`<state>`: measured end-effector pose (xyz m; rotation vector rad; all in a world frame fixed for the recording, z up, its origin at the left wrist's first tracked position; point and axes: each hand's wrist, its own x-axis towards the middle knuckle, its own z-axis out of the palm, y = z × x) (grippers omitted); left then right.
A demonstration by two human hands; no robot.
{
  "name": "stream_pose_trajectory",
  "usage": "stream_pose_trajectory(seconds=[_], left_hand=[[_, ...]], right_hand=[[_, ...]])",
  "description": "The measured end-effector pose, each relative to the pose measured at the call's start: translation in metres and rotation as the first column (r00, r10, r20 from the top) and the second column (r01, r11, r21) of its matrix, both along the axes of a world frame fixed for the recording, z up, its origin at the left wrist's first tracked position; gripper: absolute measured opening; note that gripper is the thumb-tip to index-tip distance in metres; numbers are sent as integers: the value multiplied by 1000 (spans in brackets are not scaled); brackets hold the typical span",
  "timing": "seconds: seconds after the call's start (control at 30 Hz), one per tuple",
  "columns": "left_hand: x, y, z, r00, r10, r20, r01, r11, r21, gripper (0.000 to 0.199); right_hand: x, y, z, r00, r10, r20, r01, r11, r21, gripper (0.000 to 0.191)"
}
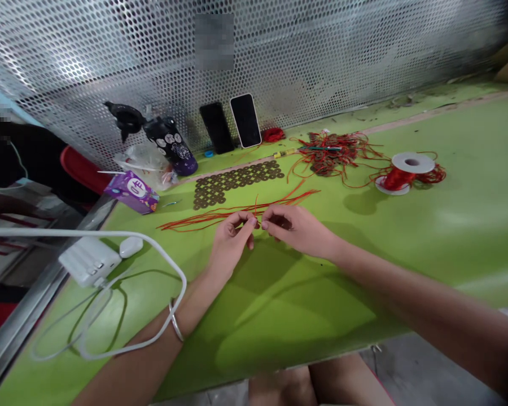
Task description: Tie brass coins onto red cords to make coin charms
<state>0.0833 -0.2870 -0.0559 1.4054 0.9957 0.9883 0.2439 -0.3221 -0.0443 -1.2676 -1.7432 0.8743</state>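
My left hand (233, 239) pinches a thin red cord (256, 203), whose loose end sticks up above the fingertips. Close against it, my right hand (294, 226) is closed in a pinch at the same cord. What lies right between the fingertips is too small to make out. Just behind both hands, a bundle of cut red cords (198, 217) stretches across the green table. Beyond these, brown round coin-like pieces with holes (241, 179) are laid out in rows. A heap of such pieces tied with red cord (328, 160) lies farther right.
On the right stands a white spool of red cord (412, 163). Two phones (246, 121) lean on the perforated metal wall, near a dark bottle (171, 146). A purple box (132, 192) and a white power bank (88, 262) are left. A white cable (165, 256) loops over my left forearm.
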Motion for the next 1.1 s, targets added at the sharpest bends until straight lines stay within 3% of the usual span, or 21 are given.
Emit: stream_pose_trajectory(seconds=[0.17, 0.27, 0.53, 0.93, 1.1], left_hand=[[1, -3, 3, 999, -17, 28, 18, 999, -34, 18], [1, -4, 5, 999, -29, 34, 30, 999, -40, 15], [1, -6, 4, 999, -33, 33, 34, 999, -31, 15], [-1, -10, 11, 998, -28, -55, 36, 991, 131, 20], [-1, -13, 13, 997, -59, -52, 67, 986, 153, 19]], right_hand=[[2, 2, -6, 992, -12, -122, -9, 986, -168, 8], [2, 4, -11, 969, -8, -245, -48, 974, -221, 17], [1, 6, -12, 927, -33, -373, -70, 963, -259, 11], [2, 5, -8, 874, -63, -483, -104, 944, -312, 12], [1, 4, -8, 851, -23, -525, -125, 962, -243, 18]])
